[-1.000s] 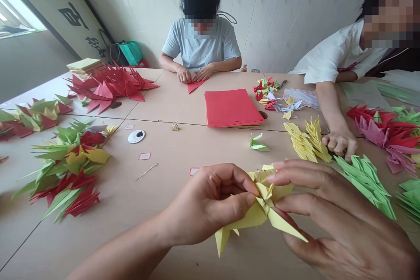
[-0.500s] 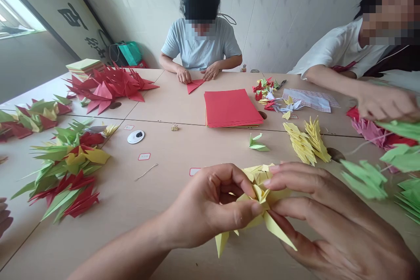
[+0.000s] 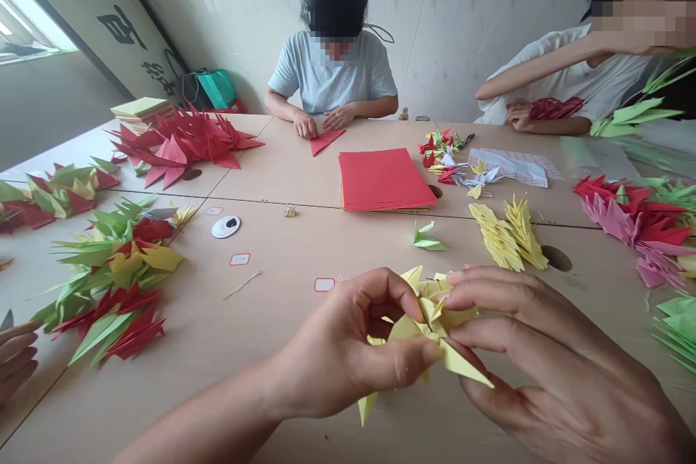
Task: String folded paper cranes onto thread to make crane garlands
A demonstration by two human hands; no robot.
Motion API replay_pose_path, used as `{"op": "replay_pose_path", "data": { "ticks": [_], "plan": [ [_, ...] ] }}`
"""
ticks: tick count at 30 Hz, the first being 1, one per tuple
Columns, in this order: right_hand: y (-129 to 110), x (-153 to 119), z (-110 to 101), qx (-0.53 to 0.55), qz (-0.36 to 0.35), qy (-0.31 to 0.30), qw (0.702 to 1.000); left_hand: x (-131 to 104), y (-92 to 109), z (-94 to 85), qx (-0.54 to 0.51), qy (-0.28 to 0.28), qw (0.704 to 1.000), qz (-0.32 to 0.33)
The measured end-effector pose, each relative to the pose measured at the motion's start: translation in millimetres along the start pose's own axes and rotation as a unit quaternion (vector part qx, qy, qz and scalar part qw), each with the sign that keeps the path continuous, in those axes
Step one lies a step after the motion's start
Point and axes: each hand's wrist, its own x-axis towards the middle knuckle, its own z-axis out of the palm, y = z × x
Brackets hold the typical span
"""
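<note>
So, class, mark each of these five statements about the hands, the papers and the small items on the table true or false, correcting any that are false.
1. The left hand and right hand both touch the yellow folded-paper piece. True.
2. The square paper stack has a green top sheet. False: the top sheet of the square paper stack is red.
3. The googly eye lies left of the binder clip. True.
4. The small green origami piece sits on the stack. False: it lies on the table.
5. The person opposite touches red folded paper. True.
</note>
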Motion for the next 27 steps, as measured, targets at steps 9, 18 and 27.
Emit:
{"op": "replay_pose_path", "data": {
  "ticks": [9,18,27],
  "plan": [
    [0.4,-3.2,3.7,0.005,0.004,0.009,1.0,0.5,-1.4,5.3,0.07,0.038,0.997,0.01],
    [-1.1,-2.8,5.4,0.007,0.005,0.008,1.0,-0.1,3.9,7.5,0.12,0.053,0.991,0.016],
    [-0.4,-4.2,4.4,-0.022,0.004,0.011,1.0,-2.0,-0.1,6.8,0.134,0.053,0.989,0.017]
  ]
}}
